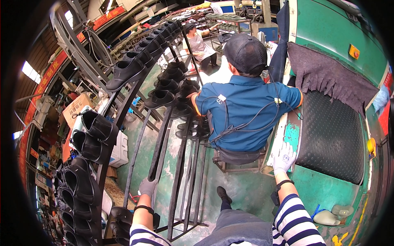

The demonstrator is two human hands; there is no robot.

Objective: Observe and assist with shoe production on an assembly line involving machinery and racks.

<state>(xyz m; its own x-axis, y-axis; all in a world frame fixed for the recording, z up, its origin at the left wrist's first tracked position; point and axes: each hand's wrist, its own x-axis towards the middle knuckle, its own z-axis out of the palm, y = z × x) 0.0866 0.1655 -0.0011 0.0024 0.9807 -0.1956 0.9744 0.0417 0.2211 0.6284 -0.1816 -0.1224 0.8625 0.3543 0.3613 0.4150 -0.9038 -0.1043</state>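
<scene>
My left hand (147,187), in a grey glove, is closed at the near end of a dark metal bar (161,147) of a shoe rack; its fingers are partly hidden. My right hand (284,159), in a white glove with its fingers stretched out, lies on the pale edge of a green machine (266,180). Beside it is the machine's black studded conveyor belt (332,139), under a ragged dark cloth curtain (328,74). Black shoes stand on the rack, among them a shoe (160,98) on the bars ahead and a lace-up shoe (80,180) at the left.
A co-worker in a blue shirt (246,115) sits directly ahead, back to me, beside the machine. Farther off sits another person (201,47). A pale shoe last (326,217) lies on the machine's near right. A white box (120,149) stands behind the left rack.
</scene>
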